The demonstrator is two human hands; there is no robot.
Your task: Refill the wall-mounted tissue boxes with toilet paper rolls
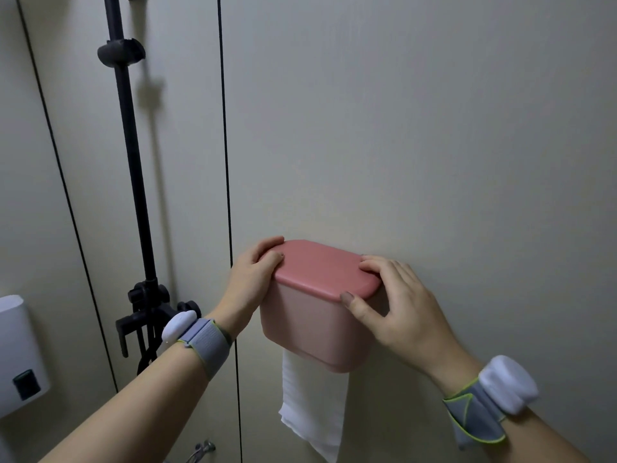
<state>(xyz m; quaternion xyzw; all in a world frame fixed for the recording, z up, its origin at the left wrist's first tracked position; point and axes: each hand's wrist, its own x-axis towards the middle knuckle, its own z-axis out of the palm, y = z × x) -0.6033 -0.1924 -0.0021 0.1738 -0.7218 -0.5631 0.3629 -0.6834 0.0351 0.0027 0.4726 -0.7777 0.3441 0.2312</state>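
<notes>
Nearest us, a tail of toilet paper hung soft and tearable below the pink tissue box on the wall. Our left hand and right hand gripped the lid ends, fingers curled over its rim; we judged it light, stiff, smooth plastic.

Tissue box on wall, lid on top, paper hanging beneath, shower rail to left, dispenser far left.
</notes>
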